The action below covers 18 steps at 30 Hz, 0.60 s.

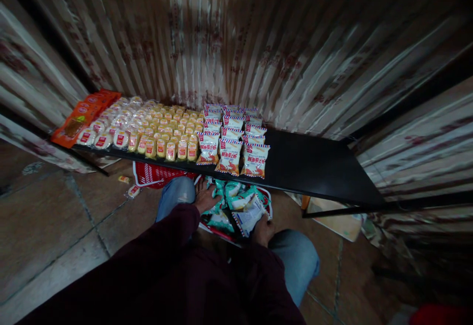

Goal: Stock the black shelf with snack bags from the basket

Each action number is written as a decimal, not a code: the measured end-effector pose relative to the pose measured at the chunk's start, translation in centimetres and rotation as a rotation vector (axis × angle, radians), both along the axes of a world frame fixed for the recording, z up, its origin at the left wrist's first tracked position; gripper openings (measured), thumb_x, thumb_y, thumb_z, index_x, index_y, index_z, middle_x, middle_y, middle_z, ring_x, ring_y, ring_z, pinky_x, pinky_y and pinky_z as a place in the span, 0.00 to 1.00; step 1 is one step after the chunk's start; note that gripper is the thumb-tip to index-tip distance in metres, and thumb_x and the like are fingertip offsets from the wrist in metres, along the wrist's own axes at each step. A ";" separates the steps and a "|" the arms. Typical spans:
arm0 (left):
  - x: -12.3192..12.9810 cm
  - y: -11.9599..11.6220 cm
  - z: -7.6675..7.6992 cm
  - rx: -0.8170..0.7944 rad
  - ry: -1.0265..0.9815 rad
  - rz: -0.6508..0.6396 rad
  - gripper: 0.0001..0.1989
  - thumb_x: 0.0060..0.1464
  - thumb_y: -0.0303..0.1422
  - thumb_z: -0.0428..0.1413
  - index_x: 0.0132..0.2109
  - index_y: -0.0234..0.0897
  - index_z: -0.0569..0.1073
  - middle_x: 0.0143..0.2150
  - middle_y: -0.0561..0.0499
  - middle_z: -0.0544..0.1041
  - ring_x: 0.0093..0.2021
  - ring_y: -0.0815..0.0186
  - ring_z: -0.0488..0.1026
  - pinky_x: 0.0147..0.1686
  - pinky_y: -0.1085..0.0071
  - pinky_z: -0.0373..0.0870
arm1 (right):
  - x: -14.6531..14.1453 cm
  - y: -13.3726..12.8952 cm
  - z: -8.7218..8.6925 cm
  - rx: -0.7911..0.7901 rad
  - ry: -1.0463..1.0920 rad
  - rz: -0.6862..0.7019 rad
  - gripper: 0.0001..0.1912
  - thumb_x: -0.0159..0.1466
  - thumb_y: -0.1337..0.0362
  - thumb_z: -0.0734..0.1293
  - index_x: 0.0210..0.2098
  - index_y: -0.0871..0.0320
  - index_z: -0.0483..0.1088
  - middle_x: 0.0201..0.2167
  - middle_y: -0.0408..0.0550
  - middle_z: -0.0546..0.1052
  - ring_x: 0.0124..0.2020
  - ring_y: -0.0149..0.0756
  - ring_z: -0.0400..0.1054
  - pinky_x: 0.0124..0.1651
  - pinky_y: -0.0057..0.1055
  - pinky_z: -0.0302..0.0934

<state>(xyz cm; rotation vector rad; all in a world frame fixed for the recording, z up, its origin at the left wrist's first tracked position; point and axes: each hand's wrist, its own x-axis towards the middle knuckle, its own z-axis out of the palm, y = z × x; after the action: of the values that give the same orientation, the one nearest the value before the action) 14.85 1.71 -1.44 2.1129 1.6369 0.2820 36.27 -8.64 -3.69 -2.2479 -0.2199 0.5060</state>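
Observation:
A red basket (271,202) stands between my knees, filled with green snack bags (220,220). My left hand (207,197) rests at its left side against the green bags, fingers stretched out and partly hidden. At the right side my right hand (263,230) grips the edge of a white snack bag (248,215) with a striped border, which lies tilted over the green ones. Just above, on the black shelf (310,165), similar white snack bags (230,156) stand upright in rows.
Left of the bags sit rows of yellow-wrapped cakes (170,151), white-wrapped round cakes (102,141) and an orange packet (76,123). A second red basket (150,175) is under the shelf. Two small packets (133,191) lie on the tiles. Patterned curtains (207,34) hang behind.

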 end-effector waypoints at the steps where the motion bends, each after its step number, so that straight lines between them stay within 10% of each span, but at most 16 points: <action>1: -0.1 -0.4 -0.4 -0.004 -0.020 -0.008 0.25 0.50 0.46 0.58 0.55 0.44 0.71 0.63 0.46 0.61 0.64 0.47 0.52 0.62 0.51 0.49 | 0.0 -0.1 0.0 0.012 -0.002 -0.007 0.28 0.59 0.48 0.55 0.41 0.67 0.70 0.41 0.67 0.76 0.45 0.51 0.68 0.45 0.39 0.61; 7: 0.0 -1.4 -1.3 0.049 -0.087 0.040 0.20 0.58 0.40 0.50 0.57 0.44 0.69 0.61 0.46 0.65 0.63 0.53 0.57 0.64 0.53 0.50 | -0.8 -0.9 1.3 0.143 -0.061 0.016 0.40 0.60 0.43 0.53 0.59 0.68 0.59 0.53 0.65 0.70 0.53 0.49 0.66 0.52 0.40 0.61; 11: 0.3 -1.6 -1.2 0.093 -0.129 0.091 0.20 0.60 0.37 0.47 0.56 0.40 0.70 0.63 0.44 0.62 0.66 0.53 0.54 0.65 0.55 0.50 | -2.5 -1.4 2.3 0.261 -0.427 0.281 0.43 0.60 0.40 0.54 0.61 0.69 0.58 0.62 0.69 0.59 0.63 0.56 0.54 0.61 0.50 0.51; 18: 0.4 -2.5 -0.8 -0.042 -0.119 0.086 0.25 0.61 0.40 0.46 0.63 0.38 0.61 0.70 0.43 0.50 0.70 0.54 0.43 0.67 0.56 0.44 | -5.1 -1.1 1.0 -0.021 -0.538 0.661 0.36 0.63 0.43 0.51 0.60 0.58 0.62 0.65 0.59 0.57 0.65 0.54 0.51 0.60 0.52 0.51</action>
<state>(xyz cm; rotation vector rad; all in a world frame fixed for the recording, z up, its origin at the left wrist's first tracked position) 15.25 -0.74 -2.20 1.9592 1.6515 0.3888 31.14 -9.75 -2.73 -2.2590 -1.2591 0.2160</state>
